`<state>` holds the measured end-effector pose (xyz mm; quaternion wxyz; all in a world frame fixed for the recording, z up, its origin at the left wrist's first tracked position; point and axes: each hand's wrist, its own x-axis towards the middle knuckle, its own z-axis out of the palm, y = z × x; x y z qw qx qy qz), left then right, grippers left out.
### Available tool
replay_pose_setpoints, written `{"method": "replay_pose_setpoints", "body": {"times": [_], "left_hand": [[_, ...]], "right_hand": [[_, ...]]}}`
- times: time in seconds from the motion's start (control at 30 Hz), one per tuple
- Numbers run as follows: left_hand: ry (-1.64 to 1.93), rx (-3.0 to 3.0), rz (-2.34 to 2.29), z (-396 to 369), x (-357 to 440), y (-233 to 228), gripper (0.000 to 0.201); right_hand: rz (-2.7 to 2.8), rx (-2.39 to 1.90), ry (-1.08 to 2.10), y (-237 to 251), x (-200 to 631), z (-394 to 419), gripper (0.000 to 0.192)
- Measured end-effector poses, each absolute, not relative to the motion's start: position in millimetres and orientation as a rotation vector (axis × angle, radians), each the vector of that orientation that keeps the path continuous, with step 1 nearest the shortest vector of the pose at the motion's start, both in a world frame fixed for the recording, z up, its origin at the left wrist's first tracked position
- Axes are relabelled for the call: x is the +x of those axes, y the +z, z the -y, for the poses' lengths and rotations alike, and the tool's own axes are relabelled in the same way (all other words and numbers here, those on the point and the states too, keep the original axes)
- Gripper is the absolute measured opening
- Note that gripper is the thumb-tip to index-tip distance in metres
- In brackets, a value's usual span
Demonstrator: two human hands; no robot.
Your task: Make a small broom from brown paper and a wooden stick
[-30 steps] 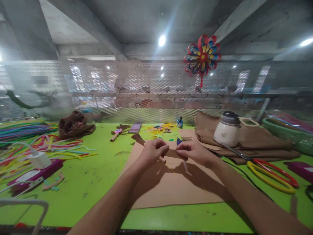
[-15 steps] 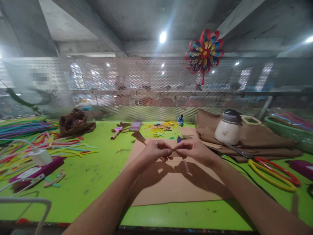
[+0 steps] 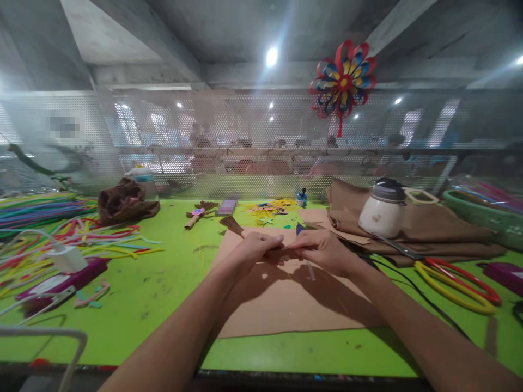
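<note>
Left hand (image 3: 255, 249) and right hand (image 3: 322, 251) pinch a narrow brown paper strip (image 3: 291, 252) between clenched fingers above a brown cardboard sheet (image 3: 286, 305) on the lime-green table (image 3: 155, 294).

The scene is seen from a single head-worn camera, aimed forward and slightly down across a green table (image 3: 134, 294). Both forearms enter from 6 o'clock, and the hands (image 3: 286, 250) are viewed at close range near centre. A mesh screen (image 3: 204, 141) is faced at 12 o'clock, well beyond the table. No second view is provided.
</note>
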<state>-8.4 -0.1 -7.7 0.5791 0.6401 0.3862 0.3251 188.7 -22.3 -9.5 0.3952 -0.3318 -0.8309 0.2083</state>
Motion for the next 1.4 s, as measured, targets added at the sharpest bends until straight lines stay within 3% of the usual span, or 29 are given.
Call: {"method": "replay_pose_setpoints", "body": {"times": [0.2, 0.4, 0.73, 1.2, 1.4], "left_hand": [[0.544, 1.546, -0.842, -2.3, -10.9, -11.8, 0.03], [0.544, 1.527, -0.836, 0.6, -8.7, -10.1, 0.028], [0.554, 1.792, -0.906, 7.3, -7.0, -2.4, 0.034], [0.38, 1.521, -0.689, 7.1, -6.7, -12.3, 0.04], [0.542, 1.886, -0.884, 3.4, -3.4, -9.2, 0.032]], "right_hand": [[2.188, -0.773, 0.381, -12.0, 187.5, 21.1, 0.022], [2.199, -0.786, 0.4, -14.3, 188.2, 18.4, 0.019], [1.923, -0.981, 1.055, -14.5, 200.2, 11.0, 0.022], [2.175, -0.964, 0.592, -6.4, 194.8, 20.1, 0.015], [2.237, -1.045, 0.531, -4.8, 196.3, 19.8, 0.022]]}}
